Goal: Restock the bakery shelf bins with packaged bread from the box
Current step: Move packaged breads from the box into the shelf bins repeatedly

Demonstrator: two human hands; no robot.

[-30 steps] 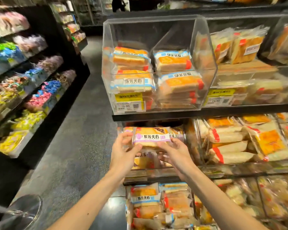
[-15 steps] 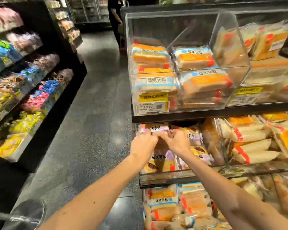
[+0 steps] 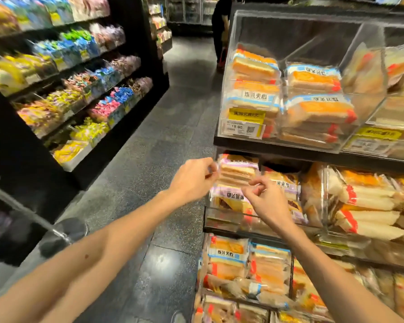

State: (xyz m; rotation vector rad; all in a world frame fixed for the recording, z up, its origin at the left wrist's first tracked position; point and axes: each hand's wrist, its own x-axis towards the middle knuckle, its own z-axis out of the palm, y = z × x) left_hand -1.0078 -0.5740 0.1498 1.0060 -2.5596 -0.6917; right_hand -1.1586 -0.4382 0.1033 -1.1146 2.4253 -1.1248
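Both forearms extend from the lower frame edge toward the middle shelf. The left hand (image 3: 191, 180) has its fingers curled together, fingertips at the left end of the purple-banded bread package (image 3: 237, 170); contact cannot be confirmed through the blur. The right hand (image 3: 265, 201) has its fingers loosely bent and slightly apart, clamped on nothing, just right of and below that package. The package lies at the top of the stack inside the clear middle bin (image 3: 226, 217), directly beyond the fingertips. Above the fingers, the upper bin (image 3: 240, 24) holds orange-labelled bread. Beyond the fingers and far up the aisle, a person (image 3: 221, 31) stands.
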